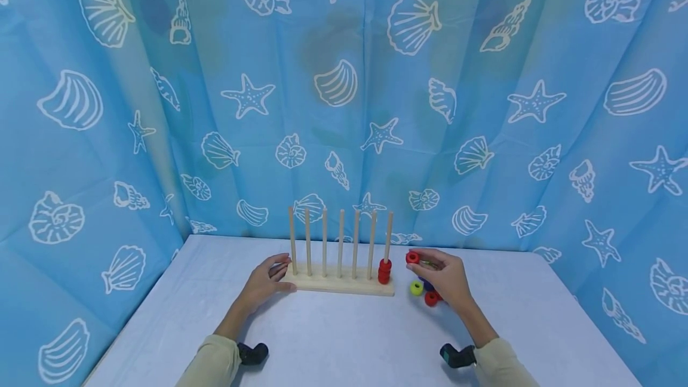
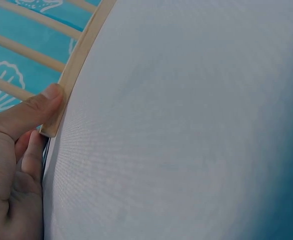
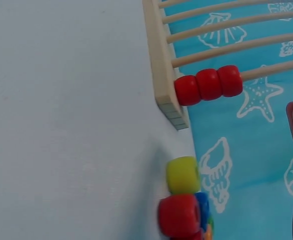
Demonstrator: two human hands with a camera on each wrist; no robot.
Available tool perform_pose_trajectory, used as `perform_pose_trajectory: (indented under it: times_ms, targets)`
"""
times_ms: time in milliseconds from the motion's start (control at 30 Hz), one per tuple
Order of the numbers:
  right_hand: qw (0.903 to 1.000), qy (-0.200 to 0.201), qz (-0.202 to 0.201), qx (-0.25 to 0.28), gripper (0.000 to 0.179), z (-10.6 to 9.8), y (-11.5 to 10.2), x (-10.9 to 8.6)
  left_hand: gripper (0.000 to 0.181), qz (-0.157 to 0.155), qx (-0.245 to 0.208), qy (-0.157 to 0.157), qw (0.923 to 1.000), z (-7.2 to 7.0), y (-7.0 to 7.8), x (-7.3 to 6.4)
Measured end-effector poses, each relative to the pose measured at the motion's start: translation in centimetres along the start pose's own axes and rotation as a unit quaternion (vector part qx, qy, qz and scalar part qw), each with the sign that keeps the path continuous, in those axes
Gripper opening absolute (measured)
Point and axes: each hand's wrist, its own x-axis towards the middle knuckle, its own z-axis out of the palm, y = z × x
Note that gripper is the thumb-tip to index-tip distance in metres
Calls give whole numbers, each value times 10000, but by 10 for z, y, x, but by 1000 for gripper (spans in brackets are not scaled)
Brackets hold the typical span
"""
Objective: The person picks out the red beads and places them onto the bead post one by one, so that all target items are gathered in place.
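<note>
A wooden peg rack stands on the table, with several upright pegs along its base. My left hand grips the rack's left end, thumb on the front of the base and fingers behind it. Three red beads are stacked on the rightmost peg. To the right of that peg, my right hand pinches another red bead between thumb and fingertips, above the table. Loose beads lie below this hand, among them a yellow-green bead, a red bead and a blue bead, partly hidden.
A white cloth covers the table. Blue curtains with white shell prints hang close behind it and along both sides. A black device sits at the left wrist, and a similar black device at the right wrist.
</note>
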Motion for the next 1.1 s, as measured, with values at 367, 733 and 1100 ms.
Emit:
perform_pose_trajectory:
  times_ms: [367, 733, 1100]
  targets:
    - [9997, -86, -147, 182, 56, -7, -18, 14, 84, -23, 75, 5, 10000, 1, 0, 2]
    - [9978, -144, -637, 83, 48, -13, -57, 38, 84, -11, 2, 5, 10000, 0, -1, 2]
    - [9910, -201, -1226, 489, 43, -12, -80, 61, 83, -62, 46, 40, 10000, 0, 0, 1]
